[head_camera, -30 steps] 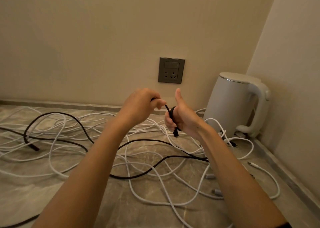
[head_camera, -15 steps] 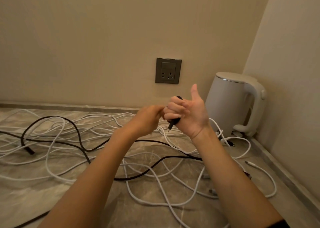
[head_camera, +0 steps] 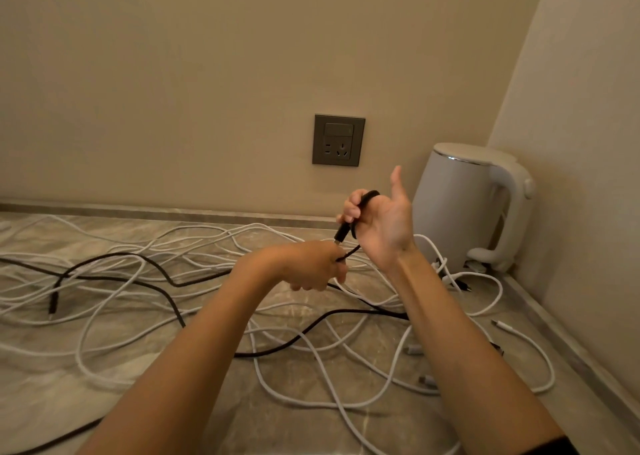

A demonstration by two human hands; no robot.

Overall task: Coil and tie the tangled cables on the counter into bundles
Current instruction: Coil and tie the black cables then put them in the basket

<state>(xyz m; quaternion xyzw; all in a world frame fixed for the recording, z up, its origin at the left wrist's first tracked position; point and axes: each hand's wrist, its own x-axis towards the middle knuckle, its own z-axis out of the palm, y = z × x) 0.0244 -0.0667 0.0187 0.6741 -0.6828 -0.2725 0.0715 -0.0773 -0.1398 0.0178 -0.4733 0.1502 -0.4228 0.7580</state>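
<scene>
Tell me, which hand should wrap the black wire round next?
The left hand, probably. It grips the loose run of the black cable just below the right hand, whose curled fingers are busy holding the loops, so the right works better as the spool.

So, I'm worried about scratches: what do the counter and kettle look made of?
Counter: polished stone, probably marble or a lookalike, going by grey veining and soft sheen. Kettle: matte white plastic body, it seems, with a shiny metal rim at the lid.

light: dim, warm | glare: kettle [head_camera: 460, 191] rim | edges: wide-angle bowing | focus: near forearms perhaps soft
</scene>
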